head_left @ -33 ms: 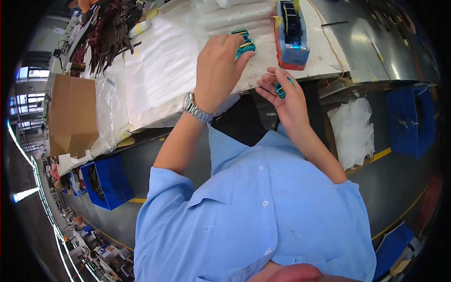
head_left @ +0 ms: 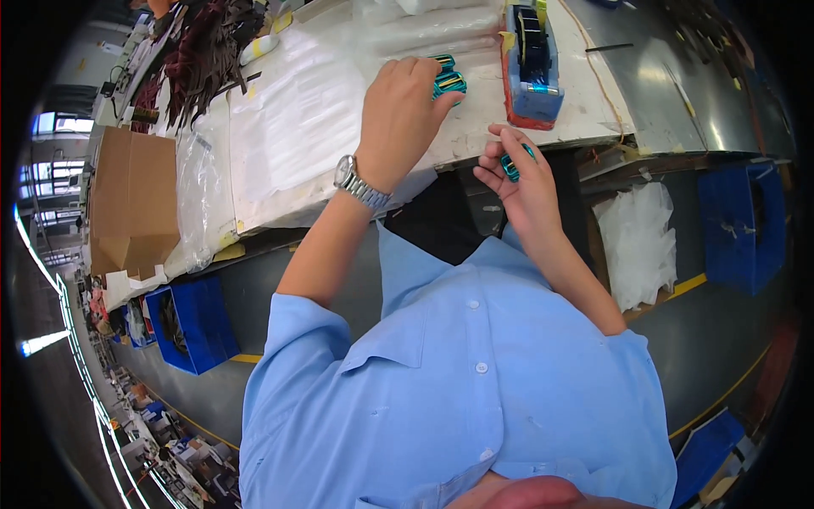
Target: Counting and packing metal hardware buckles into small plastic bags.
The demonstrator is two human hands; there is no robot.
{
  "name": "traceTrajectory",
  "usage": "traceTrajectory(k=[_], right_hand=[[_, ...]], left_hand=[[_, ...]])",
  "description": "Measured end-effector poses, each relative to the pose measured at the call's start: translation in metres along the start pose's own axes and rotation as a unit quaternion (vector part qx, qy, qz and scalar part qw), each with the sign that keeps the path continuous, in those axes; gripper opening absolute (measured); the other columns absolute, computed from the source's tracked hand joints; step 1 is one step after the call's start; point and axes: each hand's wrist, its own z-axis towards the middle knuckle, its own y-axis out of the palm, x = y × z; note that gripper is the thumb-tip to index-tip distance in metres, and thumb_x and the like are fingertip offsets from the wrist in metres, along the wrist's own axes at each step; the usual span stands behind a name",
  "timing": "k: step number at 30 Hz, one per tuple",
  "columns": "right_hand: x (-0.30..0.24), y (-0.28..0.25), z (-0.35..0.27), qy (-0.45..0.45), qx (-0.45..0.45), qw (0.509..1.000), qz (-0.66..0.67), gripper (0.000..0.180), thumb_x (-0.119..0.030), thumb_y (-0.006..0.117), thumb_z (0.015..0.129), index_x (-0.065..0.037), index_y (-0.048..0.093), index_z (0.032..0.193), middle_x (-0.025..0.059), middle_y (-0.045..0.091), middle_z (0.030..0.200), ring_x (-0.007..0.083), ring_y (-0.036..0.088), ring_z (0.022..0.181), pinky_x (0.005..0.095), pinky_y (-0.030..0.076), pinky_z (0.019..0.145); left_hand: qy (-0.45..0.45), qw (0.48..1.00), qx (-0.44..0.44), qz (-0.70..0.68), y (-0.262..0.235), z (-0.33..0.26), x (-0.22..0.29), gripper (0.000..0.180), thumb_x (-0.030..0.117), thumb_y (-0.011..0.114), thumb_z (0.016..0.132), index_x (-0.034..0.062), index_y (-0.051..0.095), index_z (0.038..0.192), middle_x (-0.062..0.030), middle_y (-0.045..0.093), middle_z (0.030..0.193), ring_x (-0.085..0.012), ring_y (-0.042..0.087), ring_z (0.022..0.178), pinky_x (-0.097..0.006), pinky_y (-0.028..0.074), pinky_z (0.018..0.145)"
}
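Note:
My left hand (head_left: 397, 120), with a steel wristwatch (head_left: 359, 183), reaches over the white-covered worktop. Its fingers are curled against a small group of shiny teal pieces (head_left: 450, 82) with gold-coloured bars; their exact kind is unclear. One more such teal piece (head_left: 516, 161) is held in my right hand (head_left: 527, 182), just off the worktop's front edge, between thumb and curled fingers. Beyond the right hand stands a blue tape dispenser (head_left: 536, 103) with a red base and a dark roll of tape.
Clear plastic sheets (head_left: 314, 110) cover the worktop. Dark red strips (head_left: 202, 64) hang at the back left, near a cardboard box (head_left: 134, 199). Blue bins (head_left: 193, 327) stand on the floor at both sides. White plastic bags (head_left: 640, 246) lie at the right.
The view has shifted slightly. My right hand's fingers have drawn in a little around the teal piece; my left hand stays at the group of teal pieces.

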Motion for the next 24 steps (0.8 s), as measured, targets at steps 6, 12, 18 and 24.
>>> traceTrajectory(k=[6,12,18,24], right_hand=[[-0.003,-0.017,-0.001,0.095,-0.014,0.994,0.047,0.041,-0.041,0.063,0.109,-0.001,0.065,0.117,-0.0018,0.05,0.081,0.0088,0.051,0.071,0.0283,0.049,0.065],[-0.009,-0.022,0.002,0.147,-0.06,0.983,0.088,0.042,-0.04,0.055,0.113,0.001,0.064,0.115,0.0011,0.05,0.083,0.0119,0.051,0.072,0.0293,0.048,0.068],[-0.003,-0.03,0.005,0.178,-0.07,0.971,0.144,0.035,-0.032,0.055,0.114,0.001,0.064,0.113,0.0054,0.057,0.089,0.0164,0.059,0.08,0.0339,0.059,0.078],[-0.007,-0.031,0.008,0.192,-0.077,0.958,0.198,0.035,-0.03,0.056,0.113,0.003,0.065,0.109,0.009,0.063,0.091,0.0224,0.067,0.089,0.045,0.062,0.102]], left_hand=[[-0.049,0.996,-0.054,0.041,0.037,0.009,-0.013,0.04,0.026,0.088,0.082,-0.0009,0.065,0.101,-0.0213,0.069,0.097,-0.039,0.07,0.093,-0.047,0.056,0.08],[-0.074,0.995,-0.05,0.041,0.04,0.004,-0.008,0.038,0.019,0.087,0.081,-0.0019,0.062,0.101,-0.0216,0.071,0.094,-0.0397,0.071,0.088,-0.048,0.057,0.077],[-0.085,0.993,-0.067,0.036,0.038,0.003,0.001,0.037,0.017,0.086,0.081,-0.0023,0.061,0.1,-0.0212,0.072,0.086,-0.0405,0.072,0.086,-0.048,0.057,0.076],[-0.067,0.996,-0.051,0.024,0.047,0.005,-0.006,0.033,0.02,0.087,0.08,0.0009,0.064,0.094,-0.022,0.072,0.085,-0.0423,0.071,0.086,-0.051,0.055,0.078]])
